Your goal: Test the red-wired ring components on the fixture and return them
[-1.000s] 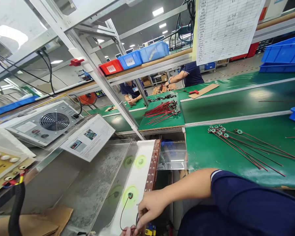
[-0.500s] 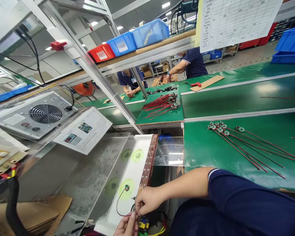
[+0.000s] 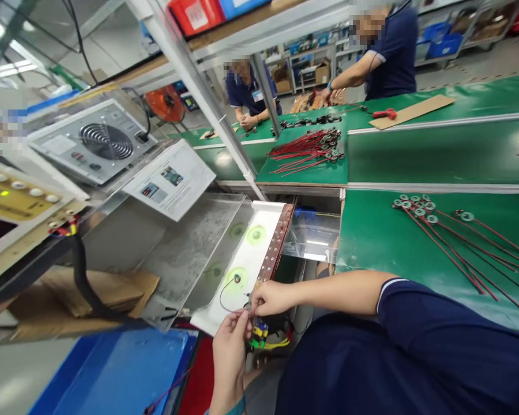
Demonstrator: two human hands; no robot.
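Towards seven o'clock from the centre of our view, we see a small, round, dark-green component (image 3: 237,279) lying within a yellow-green ring (image 3: 241,288) on the white board (image 3: 248,259). From it we trace a thin, dark-red, flexible wire (image 3: 221,297): it leaves towards eight o'clock, bows down to six, then turns towards four, where the left hand's fingers (image 3: 241,324) pinch it.

Factory workshop: long green workbenches (image 3: 363,236), labelled red bin (image 3: 179,16), uniformed co-workers (image 3: 392,66).
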